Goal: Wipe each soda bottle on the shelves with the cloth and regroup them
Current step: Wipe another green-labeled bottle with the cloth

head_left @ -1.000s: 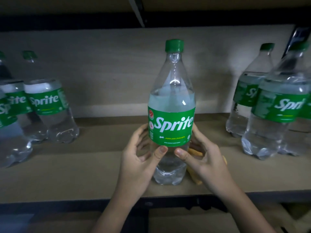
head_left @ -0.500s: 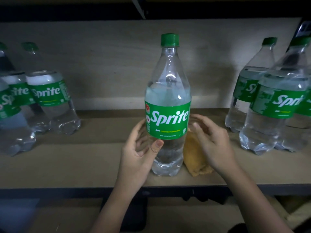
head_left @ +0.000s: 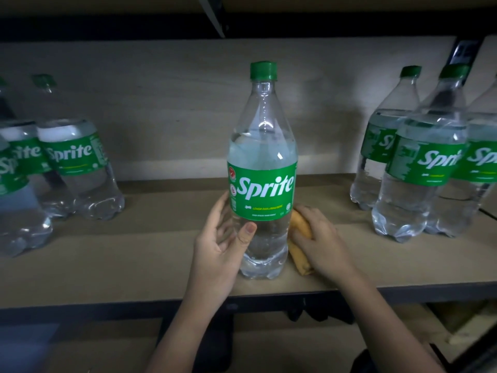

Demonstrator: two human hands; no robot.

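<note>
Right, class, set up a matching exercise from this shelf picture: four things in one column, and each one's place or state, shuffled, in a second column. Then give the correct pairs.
Column one:
1. middle Sprite bottle
2. yellow cloth
3. left hand
4. right hand

Column two:
A. grips the cloth
B. lies on the shelf just right of the middle bottle
C. stands upright alone, green cap on
D. holds the bottle's lower body, thumb across the front

Pairs: 1-C, 2-B, 3-D, 4-A
</note>
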